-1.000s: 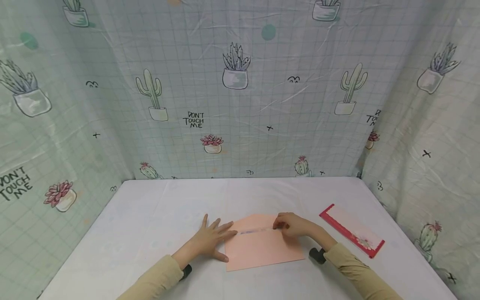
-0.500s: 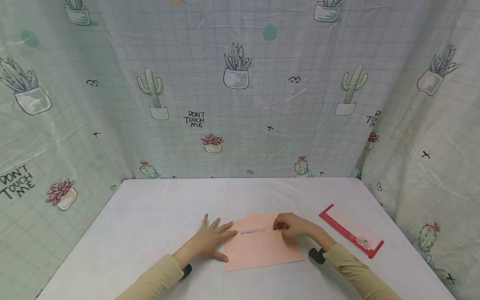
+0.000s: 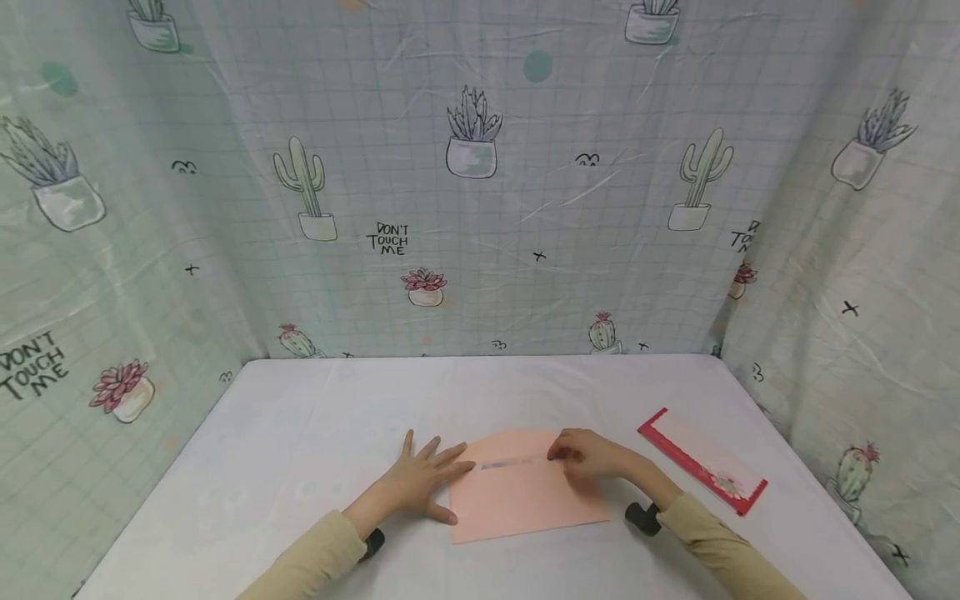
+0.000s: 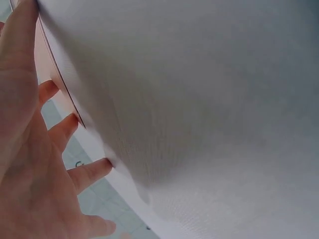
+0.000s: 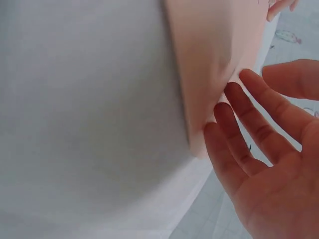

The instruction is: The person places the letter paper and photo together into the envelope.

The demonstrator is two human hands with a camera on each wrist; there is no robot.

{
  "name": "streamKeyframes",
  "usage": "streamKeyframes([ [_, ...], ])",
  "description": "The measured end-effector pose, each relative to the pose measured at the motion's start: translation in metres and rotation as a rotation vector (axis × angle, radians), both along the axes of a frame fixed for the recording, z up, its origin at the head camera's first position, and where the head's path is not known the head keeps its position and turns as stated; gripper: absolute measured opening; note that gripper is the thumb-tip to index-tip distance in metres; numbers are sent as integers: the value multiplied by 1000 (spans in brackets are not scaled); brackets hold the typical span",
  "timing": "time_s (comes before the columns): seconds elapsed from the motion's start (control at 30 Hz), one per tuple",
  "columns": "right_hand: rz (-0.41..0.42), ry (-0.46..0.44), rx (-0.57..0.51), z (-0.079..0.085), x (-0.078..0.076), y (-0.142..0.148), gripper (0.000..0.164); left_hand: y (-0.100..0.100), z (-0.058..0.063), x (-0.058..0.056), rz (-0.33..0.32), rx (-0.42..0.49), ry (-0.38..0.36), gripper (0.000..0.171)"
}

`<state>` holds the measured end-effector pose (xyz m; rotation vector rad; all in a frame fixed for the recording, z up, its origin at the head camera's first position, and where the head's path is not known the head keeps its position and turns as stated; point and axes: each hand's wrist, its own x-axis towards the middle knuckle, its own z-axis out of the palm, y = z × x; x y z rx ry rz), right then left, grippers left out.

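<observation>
A peach envelope (image 3: 525,500) lies on the white table, its flap (image 3: 513,442) unfolded toward the back. A thin whitish-blue strip (image 3: 506,463) runs across it below the flap. My left hand (image 3: 422,477) spreads its fingers over the envelope's left side, the thumb at the left edge; in the left wrist view some fingertips (image 4: 104,164) reach the table beyond it. My right hand (image 3: 588,454) is over the right part near the strip's end. The right wrist view has its fingertips (image 5: 212,130) touching the envelope (image 5: 199,64), the thumb (image 5: 294,77) apart from them.
A pale pink card or packet with a red border and a white flower (image 3: 705,462) lies on the table (image 3: 337,417) to the right. Dark wrist devices (image 3: 642,518) sit under both forearms. Cactus-printed curtains (image 3: 480,217) stand behind and at both sides.
My right hand has shifted very slightly to the right, and its wrist device has turned a little. The left hand and the envelope stay in place.
</observation>
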<state>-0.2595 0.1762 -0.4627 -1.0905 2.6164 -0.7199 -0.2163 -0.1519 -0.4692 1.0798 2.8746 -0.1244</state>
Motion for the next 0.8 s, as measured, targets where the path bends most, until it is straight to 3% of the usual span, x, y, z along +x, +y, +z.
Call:
streamKeyframes([
  [0.23, -49, 89, -9, -3, 12, 16, 21, -2, 1, 1, -13, 32, -12, 81],
  [0.47, -86, 249, -58, -2, 23, 28, 18, -2, 2, 3, -21, 29, 13, 79],
  [0.8, -161, 300, -47, 0, 31, 45, 21, -2, 5, 8, -22, 45, 40, 77],
])
